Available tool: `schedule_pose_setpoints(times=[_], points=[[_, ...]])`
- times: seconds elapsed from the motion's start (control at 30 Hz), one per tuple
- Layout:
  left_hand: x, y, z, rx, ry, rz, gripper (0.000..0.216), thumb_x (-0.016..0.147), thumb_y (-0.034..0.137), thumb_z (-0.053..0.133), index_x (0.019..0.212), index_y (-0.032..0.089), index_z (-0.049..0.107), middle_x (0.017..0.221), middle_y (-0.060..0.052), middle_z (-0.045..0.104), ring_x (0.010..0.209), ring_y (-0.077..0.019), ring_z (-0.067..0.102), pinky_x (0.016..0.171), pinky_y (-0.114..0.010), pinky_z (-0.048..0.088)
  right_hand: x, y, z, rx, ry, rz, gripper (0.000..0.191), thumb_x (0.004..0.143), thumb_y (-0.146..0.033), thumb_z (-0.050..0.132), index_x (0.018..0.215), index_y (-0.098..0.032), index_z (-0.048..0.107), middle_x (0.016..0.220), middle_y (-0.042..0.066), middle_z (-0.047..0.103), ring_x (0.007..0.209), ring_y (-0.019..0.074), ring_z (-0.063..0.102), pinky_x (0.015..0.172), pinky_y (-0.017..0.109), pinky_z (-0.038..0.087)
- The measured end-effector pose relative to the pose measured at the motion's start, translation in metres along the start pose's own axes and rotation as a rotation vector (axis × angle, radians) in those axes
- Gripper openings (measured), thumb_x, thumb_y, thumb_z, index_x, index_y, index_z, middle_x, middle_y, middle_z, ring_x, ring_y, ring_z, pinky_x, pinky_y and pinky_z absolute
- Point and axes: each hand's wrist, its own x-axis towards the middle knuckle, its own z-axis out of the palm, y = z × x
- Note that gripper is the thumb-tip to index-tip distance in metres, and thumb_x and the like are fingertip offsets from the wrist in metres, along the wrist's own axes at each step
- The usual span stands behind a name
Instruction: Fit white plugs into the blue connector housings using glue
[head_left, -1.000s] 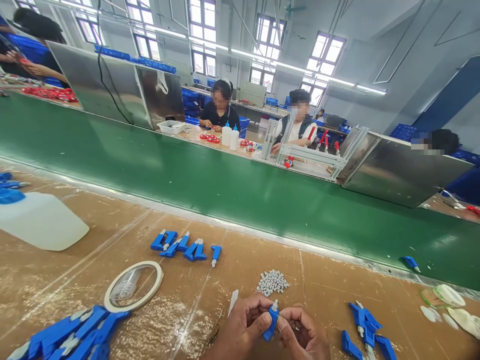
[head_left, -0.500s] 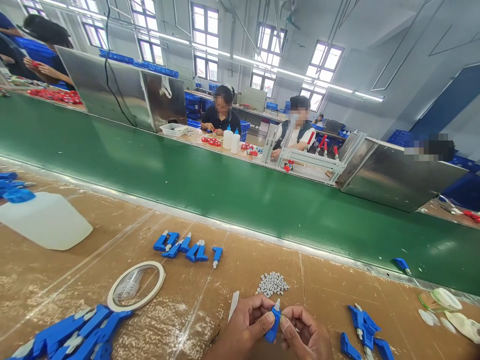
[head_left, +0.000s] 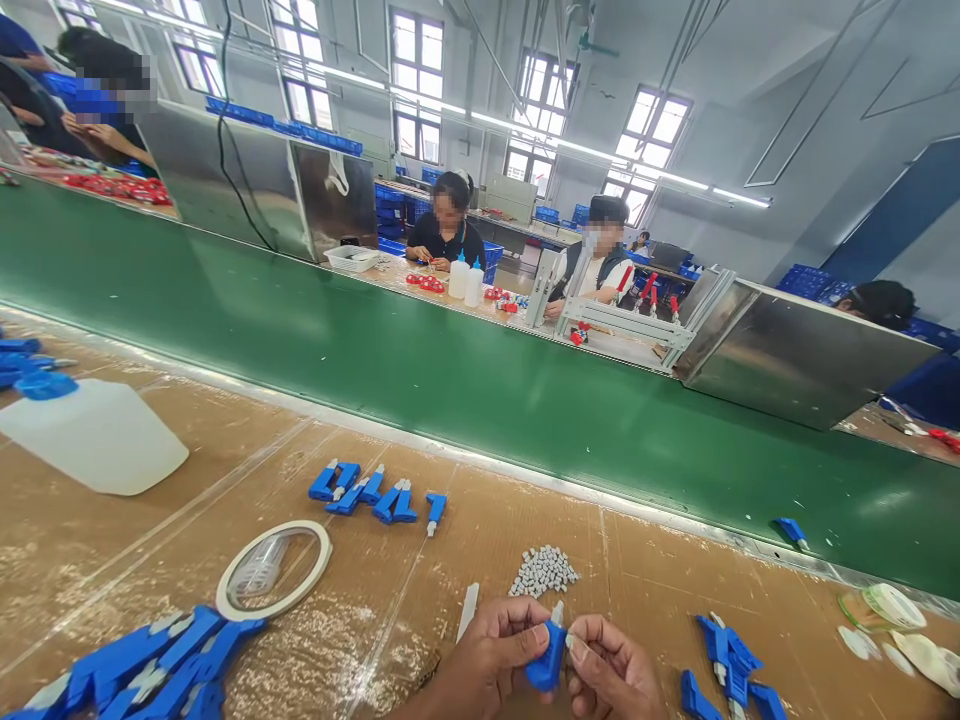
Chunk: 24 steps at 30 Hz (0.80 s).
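Note:
My left hand [head_left: 499, 650] is closed around a blue plastic part [head_left: 546, 660] with a grey tip that points up and away from me. My right hand [head_left: 609, 668] is pinched close against the part's right side. Whatever lies between its fingertips is too small to make out. Just beyond both hands is a pile of small grey pieces [head_left: 545, 570] on the brown tabletop. To the right lie several more blue parts with grey ends [head_left: 727, 655]. Another loose group of blue parts [head_left: 401, 503] sits farther off, left of the pile.
A roll of tape [head_left: 324, 560] and a heap of blue parts [head_left: 176, 655] lie at left, with a jug [head_left: 105, 435] behind. A lidded tub [head_left: 889, 607] stands at right. Across the green belt [head_left: 450, 375], which carries one blue part [head_left: 791, 533], several people work.
The blue part in my left hand has turned, showing a broader side. My right fingertips have shifted slightly along its edge. The blue part on the belt has moved left.

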Motion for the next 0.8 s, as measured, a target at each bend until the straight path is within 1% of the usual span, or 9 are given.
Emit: schedule_pose_setpoints(times=[0.07, 0.13, 0.2, 0.3, 0.37, 0.47, 0.6, 0.7, 0.8], points=[[0.000, 0.001, 0.001, -0.033, -0.003, -0.016, 0.041, 0.063, 0.046, 0.088, 0.074, 0.011, 0.068, 0.064, -0.002, 0.060, 0.057, -0.0114, 0.055, 0.055, -0.024, 0.046, 0.002, -0.003, -0.006, 0.112, -0.092, 0.124, 0.041, 0.062, -0.045, 0.094, 0.069, -0.014, 0.068, 0.052, -0.004, 0.059, 0.041, 0.0017, 0.046, 0.042, 0.009, 0.039], [0.000, 0.003, 0.001, -0.048, -0.016, -0.022, 0.041, 0.064, 0.045, 0.088, 0.074, 0.011, 0.067, 0.064, -0.002, 0.060, 0.057, -0.0110, 0.056, 0.055, -0.024, 0.045, 0.004, -0.006, -0.010, 0.224, -0.207, 0.216, 0.037, 0.065, -0.039, 0.094, 0.069, -0.014, 0.065, 0.056, -0.005, 0.057, 0.041, 0.0000, 0.039, 0.040, 0.007, 0.036], [0.000, 0.003, 0.000, -0.052, -0.045, -0.035, 0.042, 0.064, 0.047, 0.087, 0.074, 0.012, 0.066, 0.064, -0.002, 0.060, 0.056, -0.0110, 0.057, 0.055, -0.023, 0.045, 0.005, -0.010, -0.013, 0.315, -0.319, 0.250, 0.035, 0.067, -0.035, 0.092, 0.069, -0.014, 0.064, 0.060, -0.006, 0.054, 0.043, 0.0004, 0.033, 0.039, 0.005, 0.033], [0.000, 0.003, -0.001, -0.053, -0.085, -0.050, 0.045, 0.062, 0.049, 0.088, 0.073, 0.012, 0.065, 0.061, -0.001, 0.059, 0.054, -0.0112, 0.057, 0.052, -0.023, 0.044, 0.006, -0.013, -0.014, 0.408, -0.438, 0.225, 0.035, 0.067, -0.033, 0.091, 0.069, -0.016, 0.062, 0.064, -0.006, 0.049, 0.046, 0.0025, 0.027, 0.037, 0.005, 0.031], [-0.001, 0.002, 0.000, -0.067, -0.088, -0.050, 0.045, 0.062, 0.049, 0.088, 0.074, 0.012, 0.065, 0.061, -0.001, 0.059, 0.054, -0.0110, 0.057, 0.052, -0.023, 0.043, 0.006, -0.013, -0.014, 0.455, -0.461, 0.187, 0.038, 0.065, -0.033, 0.092, 0.067, -0.017, 0.057, 0.065, -0.006, 0.045, 0.047, 0.0039, 0.024, 0.034, 0.006, 0.029], [-0.003, 0.004, 0.002, -0.081, -0.087, -0.048, 0.044, 0.063, 0.047, 0.088, 0.075, 0.012, 0.065, 0.062, 0.000, 0.059, 0.054, -0.0105, 0.057, 0.051, -0.022, 0.043, 0.005, -0.010, -0.014, 0.500, -0.450, 0.150, 0.041, 0.064, -0.033, 0.092, 0.065, -0.019, 0.053, 0.065, -0.007, 0.042, 0.048, 0.0047, 0.023, 0.034, 0.006, 0.027], [-0.006, 0.011, 0.005, -0.065, -0.089, -0.055, 0.044, 0.064, 0.048, 0.088, 0.073, 0.012, 0.064, 0.062, 0.000, 0.058, 0.056, -0.0108, 0.058, 0.053, -0.023, 0.045, 0.005, -0.006, -0.014, 0.534, -0.464, 0.153, 0.039, 0.066, -0.031, 0.092, 0.066, -0.018, 0.055, 0.065, -0.007, 0.042, 0.047, 0.0039, 0.023, 0.035, 0.006, 0.029], [-0.007, 0.015, 0.006, -0.063, -0.086, -0.069, 0.044, 0.065, 0.047, 0.087, 0.078, 0.011, 0.065, 0.064, -0.002, 0.061, 0.057, -0.0111, 0.060, 0.053, -0.022, 0.044, 0.006, -0.007, -0.015, 0.498, -0.472, 0.162, 0.038, 0.066, -0.032, 0.092, 0.067, -0.018, 0.057, 0.065, -0.007, 0.043, 0.047, 0.0041, 0.024, 0.036, 0.007, 0.029], [-0.006, 0.016, 0.004, -0.072, -0.089, -0.129, 0.042, 0.068, 0.045, 0.084, 0.080, 0.010, 0.066, 0.066, -0.003, 0.063, 0.052, -0.0109, 0.059, 0.050, -0.023, 0.044, 0.004, -0.014, -0.015, 0.387, -0.439, 0.145, 0.037, 0.067, -0.036, 0.092, 0.070, -0.018, 0.060, 0.067, -0.006, 0.045, 0.049, 0.0044, 0.027, 0.039, 0.009, 0.032]])
